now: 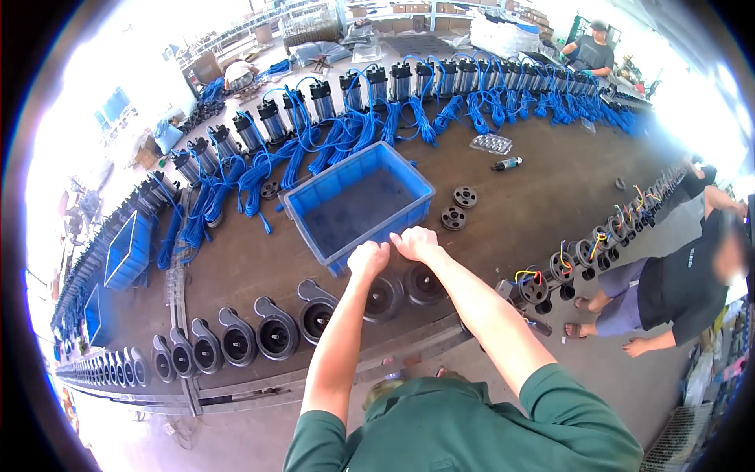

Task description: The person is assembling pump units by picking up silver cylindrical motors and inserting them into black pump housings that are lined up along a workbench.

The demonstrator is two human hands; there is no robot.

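Fists: my left hand [368,257] and right hand [414,243] curled, touching, over blue crate [358,204] front rim, perhaps pinching something small. Keep above nearest pump casing [383,297]; grip steady.

Long brown workbench [543,197] running across the view. Blue plastic crate [358,206] sitting on it near the middle. Behind the crate, a row of dark cylindrical pump motors [377,82] standing upright along the far edge, blue cables [346,130] lying coiled in front of them. In front of the crate, dark round pump housings [275,337] lining the near edge. Right of the crate, two black discs [458,208] lying flat; farther right, wired motor parts [562,266] sitting along the edge.
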